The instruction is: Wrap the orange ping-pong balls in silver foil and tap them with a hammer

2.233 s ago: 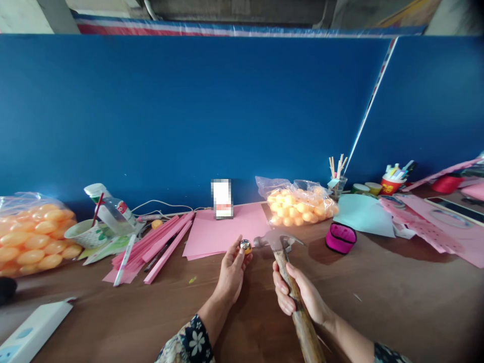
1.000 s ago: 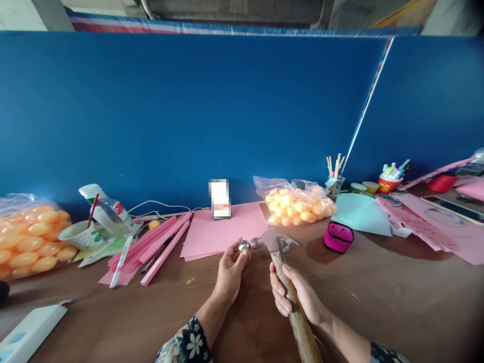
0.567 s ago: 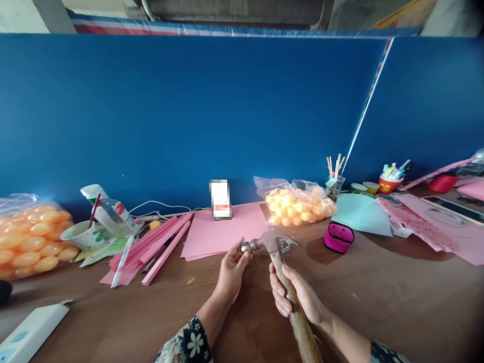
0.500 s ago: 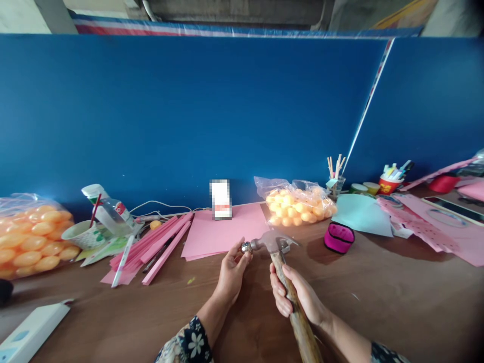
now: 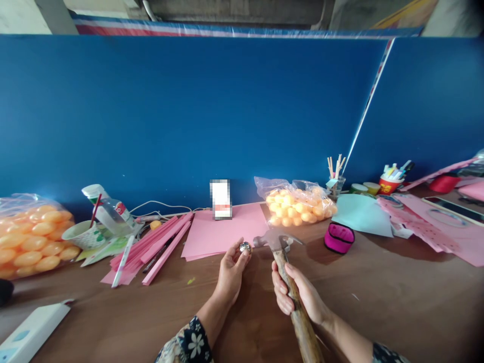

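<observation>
Between the thumb and fingers of my left hand (image 5: 231,272) is a small shiny metal ball (image 5: 245,247), pinched above the table. My right hand (image 5: 298,292) is wrapped round the wooden handle of a claw hammer (image 5: 279,241). The hammer's striking face points left toward the ball, with a small gap between them; its claw points right. Part of a small greyish object shows behind the hammer head, and I cannot make out what it is. Pink paper sheets (image 5: 204,234) lie just beyond my left hand.
Bags of orange balls stand left (image 5: 38,237) and centre-right (image 5: 295,204). Pink strips (image 5: 159,247), a plastic bottle (image 5: 113,212) and a paper cup (image 5: 83,234) lie left. A magenta band (image 5: 339,238) sits right, near a pen cup (image 5: 390,182). A blue partition (image 5: 212,111) closes the back.
The hammer head has moved slightly right, away from the metal ball, so a gap now shows between them. My left hand has barely moved and still holds the ball.
</observation>
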### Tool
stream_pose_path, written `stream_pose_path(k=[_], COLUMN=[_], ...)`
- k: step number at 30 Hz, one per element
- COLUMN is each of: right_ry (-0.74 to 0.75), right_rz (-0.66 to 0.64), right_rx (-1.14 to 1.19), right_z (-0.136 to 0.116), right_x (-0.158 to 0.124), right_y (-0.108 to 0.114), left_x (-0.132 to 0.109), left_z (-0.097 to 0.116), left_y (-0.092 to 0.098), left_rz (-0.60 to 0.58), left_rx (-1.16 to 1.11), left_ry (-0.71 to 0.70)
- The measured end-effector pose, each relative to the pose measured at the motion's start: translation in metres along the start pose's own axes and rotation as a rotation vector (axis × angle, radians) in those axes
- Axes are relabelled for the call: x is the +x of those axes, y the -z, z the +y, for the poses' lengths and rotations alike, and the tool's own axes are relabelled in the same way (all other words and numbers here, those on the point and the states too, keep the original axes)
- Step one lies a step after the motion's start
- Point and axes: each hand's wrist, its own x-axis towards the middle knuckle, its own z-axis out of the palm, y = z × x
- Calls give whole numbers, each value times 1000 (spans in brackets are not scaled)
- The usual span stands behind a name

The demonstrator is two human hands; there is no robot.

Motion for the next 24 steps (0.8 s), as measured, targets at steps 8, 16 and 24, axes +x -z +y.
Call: stream_pose_path(k=[8,16,24], right_ry=[-20,-3,4], right_rz=[-10,-12,-21], right_rx=[-13,-24,-78], right_z=[2,0,0], right_x=[0,-1,-1], right_y=[-2,-4,-4], left_x=[-1,1,3], left_z=[2,-2,-4], left_y=[0,3,5], left_rz=[-36,-30,-35], left_rx=[-39,-43,52], left_ry=[35,11,-7])
